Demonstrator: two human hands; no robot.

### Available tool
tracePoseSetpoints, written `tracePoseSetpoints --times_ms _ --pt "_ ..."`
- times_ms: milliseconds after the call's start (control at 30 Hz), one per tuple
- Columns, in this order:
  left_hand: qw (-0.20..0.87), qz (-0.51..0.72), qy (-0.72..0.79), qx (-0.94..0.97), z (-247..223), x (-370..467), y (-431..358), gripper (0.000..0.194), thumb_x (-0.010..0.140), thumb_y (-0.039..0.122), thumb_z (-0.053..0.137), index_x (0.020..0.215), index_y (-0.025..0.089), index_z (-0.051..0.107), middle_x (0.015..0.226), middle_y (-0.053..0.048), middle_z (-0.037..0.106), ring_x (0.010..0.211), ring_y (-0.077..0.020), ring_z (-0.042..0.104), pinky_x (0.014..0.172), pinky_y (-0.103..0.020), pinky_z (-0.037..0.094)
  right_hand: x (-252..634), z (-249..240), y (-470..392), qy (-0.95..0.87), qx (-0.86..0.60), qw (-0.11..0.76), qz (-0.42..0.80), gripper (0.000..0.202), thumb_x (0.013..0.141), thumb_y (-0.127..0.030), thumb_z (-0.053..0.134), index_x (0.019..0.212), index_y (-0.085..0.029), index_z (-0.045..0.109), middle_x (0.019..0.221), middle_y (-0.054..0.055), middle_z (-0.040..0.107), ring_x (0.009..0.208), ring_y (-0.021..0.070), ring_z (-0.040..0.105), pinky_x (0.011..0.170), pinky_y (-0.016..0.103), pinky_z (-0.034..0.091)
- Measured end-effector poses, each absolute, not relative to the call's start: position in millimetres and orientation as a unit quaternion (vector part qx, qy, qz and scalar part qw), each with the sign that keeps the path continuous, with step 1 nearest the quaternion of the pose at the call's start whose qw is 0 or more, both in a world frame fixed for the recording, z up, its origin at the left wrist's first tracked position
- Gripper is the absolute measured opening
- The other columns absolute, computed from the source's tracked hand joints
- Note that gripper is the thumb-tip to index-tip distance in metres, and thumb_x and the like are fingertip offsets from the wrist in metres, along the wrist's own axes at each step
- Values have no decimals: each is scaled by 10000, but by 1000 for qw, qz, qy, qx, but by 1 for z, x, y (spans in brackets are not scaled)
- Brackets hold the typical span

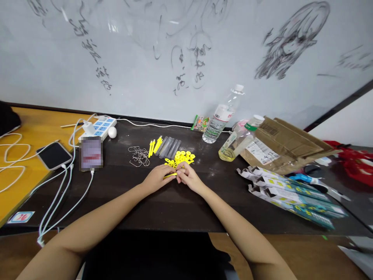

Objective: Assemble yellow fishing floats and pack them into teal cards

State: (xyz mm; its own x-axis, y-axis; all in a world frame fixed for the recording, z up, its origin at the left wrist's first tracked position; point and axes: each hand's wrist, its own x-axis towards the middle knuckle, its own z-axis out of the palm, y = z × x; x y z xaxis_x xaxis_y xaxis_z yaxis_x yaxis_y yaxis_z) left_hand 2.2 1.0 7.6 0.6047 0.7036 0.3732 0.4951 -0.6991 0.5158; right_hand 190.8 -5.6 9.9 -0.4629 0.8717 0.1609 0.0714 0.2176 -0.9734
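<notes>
Hands (pixel 158 179) around slim yellow piece (pixel 170 175)

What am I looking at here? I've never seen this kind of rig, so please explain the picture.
There is no robot: the one picture comes from a camera on a person's head, looking forward and down at their bare hands.

The left hand has a thin yellow piece at its fingers. The right hand meets it; whether it grips anything is unclear.

Just beyond, on the dark table, lie bent wires, yellow sticks, see-through grey strips and small yellow parts. To the right are two bottles, cardboard and flat cartons; to the left, a power strip. Behind stands a whiteboard.
</notes>
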Motion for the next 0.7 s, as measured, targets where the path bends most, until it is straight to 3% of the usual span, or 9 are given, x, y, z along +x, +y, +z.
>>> tracePoseSetpoints --times_ms 133,267,367,567,700 --pt "189 293 354 868 5 3 1 236 948 304 398 1049 201 585 1061 -48 662 1004 -187 599 902 -310 434 195 11 -3 -674 -367 410 493 296 872 -507 481 926 -221 430 552 -60 510 438 88 362 454 221 270" --pt "178 299 417 839 4 0 2 253 953 312 368 1068 192 559 1068 -61 652 979 -199 611 851 -306 452 210 15 8 -649 -419 499 393 231 887 -446 470 882 -216 446 551 -56 479 480 100 399 505 232 324" --pt "170 290 438 834 6 -3 3 257 955 329 358 1063 206 557 1054 -47 654 966 -197 616 827 -293 453 221 15 15 -652 -454 519 314 184 881 -388 475 845 -209 459 583 -51 456 532 107 441 549 234 355" --pt "163 253 437 848 6 -2 2 249 946 337 368 1010 214 575 1014 -40 662 913 -193 625 777 -276 455 223 9 16 -733 -522 404 165 95 847 -282 485 847 -206 543 625 -35 493 553 112 459 557 224 347" --pt "169 239 419 859 5 0 0 225 935 323 390 1003 217 576 984 -27 668 885 -183 630 769 -268 450 218 4 15 -754 -523 374 137 93 830 -259 507 844 -201 578 602 -29 510 560 127 484 554 227 368"
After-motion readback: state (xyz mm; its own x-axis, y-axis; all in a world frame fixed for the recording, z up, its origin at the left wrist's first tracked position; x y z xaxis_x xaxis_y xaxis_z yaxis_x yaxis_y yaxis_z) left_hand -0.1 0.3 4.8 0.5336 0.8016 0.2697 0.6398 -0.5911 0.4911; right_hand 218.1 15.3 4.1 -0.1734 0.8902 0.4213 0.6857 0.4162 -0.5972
